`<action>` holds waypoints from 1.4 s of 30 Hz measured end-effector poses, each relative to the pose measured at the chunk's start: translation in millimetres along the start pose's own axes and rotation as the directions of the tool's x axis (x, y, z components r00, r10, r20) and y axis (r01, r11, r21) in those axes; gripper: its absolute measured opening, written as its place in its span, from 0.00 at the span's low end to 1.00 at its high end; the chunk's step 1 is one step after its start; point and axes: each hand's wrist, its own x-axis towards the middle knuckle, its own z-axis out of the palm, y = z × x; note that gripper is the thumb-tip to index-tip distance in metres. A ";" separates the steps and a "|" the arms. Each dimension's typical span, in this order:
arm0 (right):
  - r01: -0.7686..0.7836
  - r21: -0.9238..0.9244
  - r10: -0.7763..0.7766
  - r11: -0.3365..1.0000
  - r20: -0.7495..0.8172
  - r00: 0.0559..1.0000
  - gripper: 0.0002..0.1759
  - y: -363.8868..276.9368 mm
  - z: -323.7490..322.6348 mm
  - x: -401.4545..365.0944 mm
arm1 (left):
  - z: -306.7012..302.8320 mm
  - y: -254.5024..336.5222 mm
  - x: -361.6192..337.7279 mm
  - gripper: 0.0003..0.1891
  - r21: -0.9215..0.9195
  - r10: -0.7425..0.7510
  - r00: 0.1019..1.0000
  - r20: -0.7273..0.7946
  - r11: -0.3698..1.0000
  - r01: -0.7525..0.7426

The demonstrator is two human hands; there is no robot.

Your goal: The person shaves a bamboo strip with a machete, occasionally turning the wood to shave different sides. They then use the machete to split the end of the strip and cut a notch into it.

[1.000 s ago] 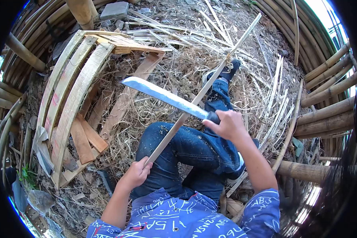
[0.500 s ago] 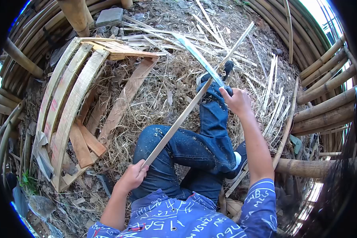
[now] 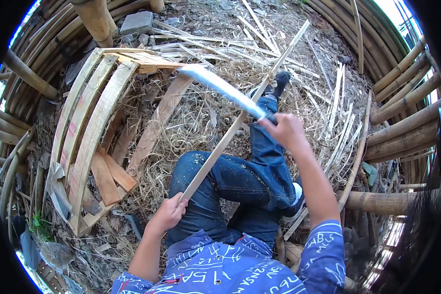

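My left hand (image 3: 172,212) is closed around the lower end of a long, pale bamboo strip (image 3: 215,155). The strip runs diagonally up and away over my bent knee, with a knobbly node partway along its far part. In my right hand (image 3: 286,132) is the dark handle of a machete (image 3: 224,90), fingers wrapped around it. Its bright blade points up and to the left, crossing over the strip in this view, near my shoe. The blade is slightly smeared by motion.
At left stands a curved wooden slat frame (image 3: 95,117) with loose boards (image 3: 115,179). Shavings (image 3: 191,125) and split bamboo strips (image 3: 339,100) litter the ground. Bamboo pole walls (image 3: 402,125) rise on both sides. A grey block (image 3: 135,22) lies at the back.
The machete blade has swung left and lower, its tip now close to the frame. My right hand has shifted slightly down. The strip's far end has moved a little left and up.
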 end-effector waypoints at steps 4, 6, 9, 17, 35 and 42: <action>-0.284 -0.102 0.276 0.953 -0.087 0.957 0.43 40.6 -23.3 32.5 | -3.0 -5.1 8.0 0.10 0.020 0.048 0.998 0.043 0.999 -0.049; -0.266 -0.095 0.254 0.959 -0.121 0.960 0.44 46.2 -15.6 25.8 | -5.9 -5.1 9.4 0.11 0.036 0.073 0.995 0.070 0.996 -0.076; -0.230 -0.097 0.216 0.968 -0.140 0.966 0.43 32.2 -2.1 0.4 | -9.7 -2.9 10.1 0.14 -0.112 -0.030 0.991 0.130 0.993 0.045; 0.248 0.041 -0.247 0.968 -0.020 0.969 0.39 -56.5 57.3 -91.8 | -4.1 16.4 7.5 0.14 -0.190 -0.184 0.980 0.081 0.962 0.196; 0.119 0.358 -0.132 0.926 0.011 0.991 0.37 -82.8 59.9 -150.2 | 22.5 31.9 -14.7 0.27 0.642 0.050 0.955 -0.291 0.751 0.156; 0.232 0.174 -0.256 0.957 0.130 0.958 0.38 -101.5 46.7 -140.9 | 28.3 27.2 -10.5 0.26 0.621 0.106 0.931 -0.350 0.770 0.146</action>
